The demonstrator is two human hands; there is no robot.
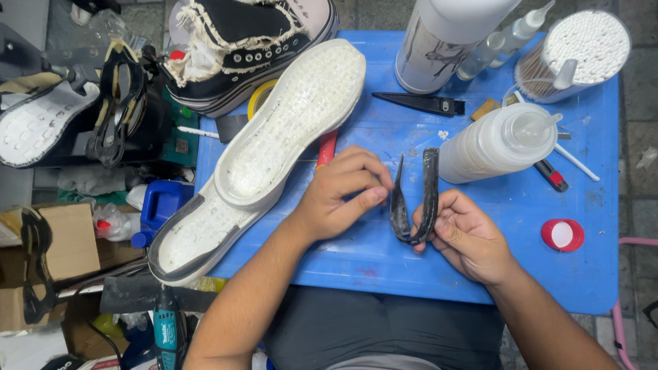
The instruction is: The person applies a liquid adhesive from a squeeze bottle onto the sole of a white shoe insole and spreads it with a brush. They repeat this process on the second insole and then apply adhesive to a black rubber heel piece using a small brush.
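Both hands worked a black U-shaped rubber strip (415,205) over the blue tabletop (589,274) — the left hand (343,195) pinched one arm between thumb and fingers, the right hand (466,236) gripped the bend. A white shoe sole (274,137) lay at ten o'clock, a squeeze bottle (497,144) at one o'clock

Black rubber strip (415,205), bent into a U, ends upward.
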